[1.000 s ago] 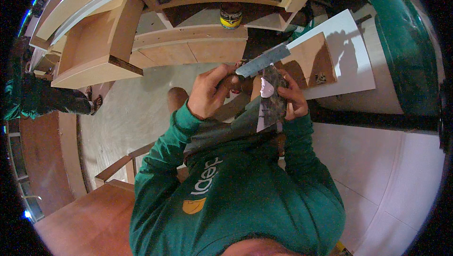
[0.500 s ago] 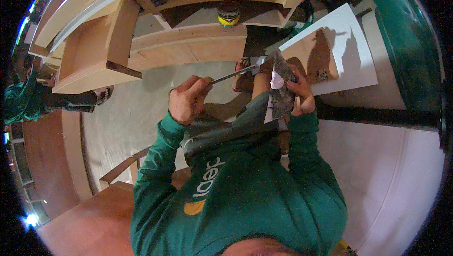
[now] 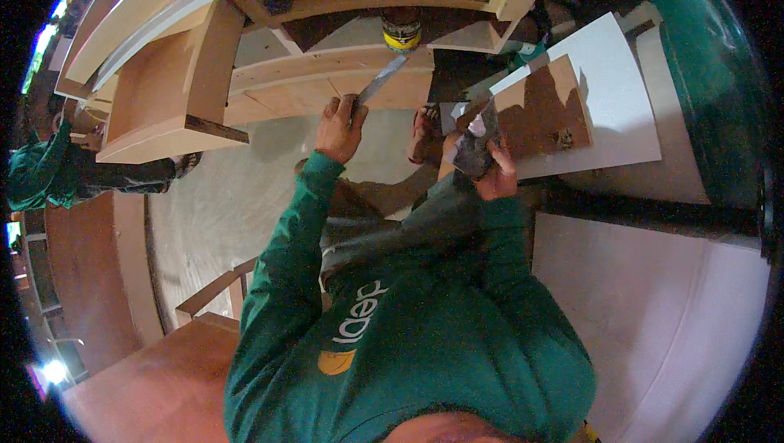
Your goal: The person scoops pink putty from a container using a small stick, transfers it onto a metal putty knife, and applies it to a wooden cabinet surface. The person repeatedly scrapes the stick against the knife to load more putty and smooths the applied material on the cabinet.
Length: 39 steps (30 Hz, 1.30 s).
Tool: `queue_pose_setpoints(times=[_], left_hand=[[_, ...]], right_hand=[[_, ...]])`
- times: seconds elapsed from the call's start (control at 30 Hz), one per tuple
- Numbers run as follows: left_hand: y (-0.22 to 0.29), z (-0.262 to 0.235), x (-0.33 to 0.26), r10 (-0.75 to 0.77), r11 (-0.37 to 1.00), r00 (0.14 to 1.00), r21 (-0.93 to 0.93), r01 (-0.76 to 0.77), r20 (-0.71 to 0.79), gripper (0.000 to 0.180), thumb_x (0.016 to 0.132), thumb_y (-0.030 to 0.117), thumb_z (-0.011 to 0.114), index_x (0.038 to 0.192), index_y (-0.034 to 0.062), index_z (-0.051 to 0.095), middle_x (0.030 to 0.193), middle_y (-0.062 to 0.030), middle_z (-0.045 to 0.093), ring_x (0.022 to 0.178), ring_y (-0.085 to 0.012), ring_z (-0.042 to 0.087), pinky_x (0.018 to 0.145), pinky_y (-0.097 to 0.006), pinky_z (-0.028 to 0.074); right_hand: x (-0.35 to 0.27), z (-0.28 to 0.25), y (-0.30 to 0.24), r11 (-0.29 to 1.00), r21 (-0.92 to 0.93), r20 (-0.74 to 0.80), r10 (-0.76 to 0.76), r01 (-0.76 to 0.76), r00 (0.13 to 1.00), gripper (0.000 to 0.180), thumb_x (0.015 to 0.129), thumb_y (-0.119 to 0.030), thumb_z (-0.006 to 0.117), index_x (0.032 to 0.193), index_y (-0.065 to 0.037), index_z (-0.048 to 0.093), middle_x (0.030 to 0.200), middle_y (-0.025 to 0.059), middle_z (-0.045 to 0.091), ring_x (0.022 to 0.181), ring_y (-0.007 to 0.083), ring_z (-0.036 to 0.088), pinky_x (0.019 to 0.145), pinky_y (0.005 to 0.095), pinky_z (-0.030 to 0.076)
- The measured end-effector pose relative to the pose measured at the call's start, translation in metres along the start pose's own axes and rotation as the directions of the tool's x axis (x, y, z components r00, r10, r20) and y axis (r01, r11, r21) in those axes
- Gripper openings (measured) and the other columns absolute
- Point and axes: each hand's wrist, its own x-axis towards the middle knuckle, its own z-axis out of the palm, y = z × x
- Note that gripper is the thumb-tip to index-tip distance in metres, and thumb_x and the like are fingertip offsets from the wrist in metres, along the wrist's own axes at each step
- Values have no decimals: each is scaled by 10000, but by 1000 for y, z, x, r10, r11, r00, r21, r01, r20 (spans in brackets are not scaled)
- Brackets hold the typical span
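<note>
My left hand (image 3: 339, 130) is closed around a narrow putty knife (image 3: 381, 80). Its flat grey blade points up and to the right, with the tip just below a yellow-and-dark tin (image 3: 401, 33) on the wooden cabinet. My right hand (image 3: 499, 173) grips a dark, smeared flat plate (image 3: 474, 151), tilted over my lap. A dab of pale pink paste (image 3: 479, 124) sits on its upper part. The putty knife and the plate are apart. My right fingers lie along the plate's right side, and part of its edge is hidden.
An open wooden drawer (image 3: 151, 108) juts out at the left from the long cabinet (image 3: 327, 84). A brown board (image 3: 543, 108) lies on a white panel (image 3: 629, 108) to the right. Another person in green (image 3: 41, 169) is at the far left.
My left hand has moved up and away from the plate, carrying the putty knife toward the tin. The plate in my right hand has lowered slightly and turned.
</note>
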Motion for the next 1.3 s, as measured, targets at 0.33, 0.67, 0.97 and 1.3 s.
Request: queue_pose_setpoints(times=[0.33,0.67,0.97,1.3], left_hand=[[-85,55,134,282,947,957,139,-289,74,395,1071,321,444,1420,179,564,1148,-272,686,990,-494,649,895,-588,504],[-96,55,220,164,925,961,304,-228,223,413,1080,354,412,1434,202,563,1285,-247,656,1173,-455,627,1033,-549,489],[-119,76,228,282,871,944,366,-327,172,391,1071,358,438,1419,254,584,1276,-237,666,1159,-457,637,1025,-553,497],[-114,76,234,338,834,930,411,-368,146,373,1056,305,468,1404,253,593,1313,-202,659,1164,-439,641,1036,-557,493]], right_hand=[[2,-28,48,998,37,-277,-30,42,961,561,962,-28,628,1490,-96,453,1405,115,579,1293,327,574,1099,515,486],[2,-66,65,990,141,-409,59,0,910,739,819,59,708,1490,-50,416,1315,135,635,1171,307,650,994,484,564],[2,-76,69,994,105,-397,71,-32,915,686,822,41,703,1461,-72,479,1265,120,670,1128,287,669,993,443,564],[3,-56,62,988,150,-371,77,-22,926,653,826,49,708,1435,-90,516,1318,95,653,1177,292,654,1024,478,549]])
